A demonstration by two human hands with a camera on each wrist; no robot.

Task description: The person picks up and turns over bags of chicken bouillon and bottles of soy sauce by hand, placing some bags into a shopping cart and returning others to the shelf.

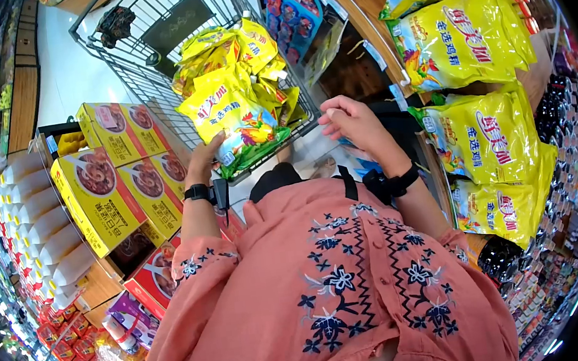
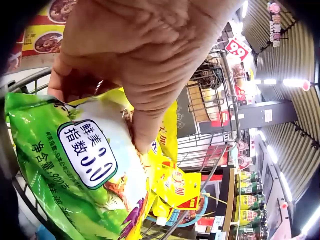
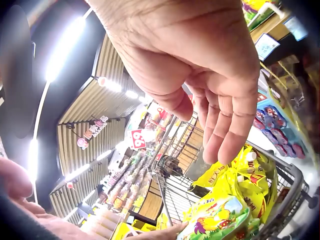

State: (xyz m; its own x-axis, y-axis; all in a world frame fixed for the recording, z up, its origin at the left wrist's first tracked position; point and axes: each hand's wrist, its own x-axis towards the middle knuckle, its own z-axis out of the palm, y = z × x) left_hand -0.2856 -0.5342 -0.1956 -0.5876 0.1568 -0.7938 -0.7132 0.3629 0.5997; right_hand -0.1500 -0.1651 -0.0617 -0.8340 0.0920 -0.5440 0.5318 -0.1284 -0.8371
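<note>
A large yellow bag with a green edge (image 1: 230,120) lies on top of smaller yellow bags (image 1: 259,46) at the near end of a wire shopping cart (image 1: 129,70). My left hand (image 1: 201,160) grips the side of that bag; in the left wrist view the thumb and fingers of the left hand (image 2: 135,60) pinch the bag (image 2: 75,170). To the right of the cart's near end, my right hand (image 1: 354,126) is raised with relaxed fingers and nothing in it. The right wrist view shows the right hand (image 3: 215,95) above the yellow bags (image 3: 250,175), not touching them.
Large yellow bags (image 1: 463,28) stand on the shelf at the right. Yellow boxes (image 1: 97,200) are stacked left of the cart, beside white bottles (image 1: 44,227). A blue display with packs (image 1: 293,14) stands just right of the cart. Dark bottles line the far right.
</note>
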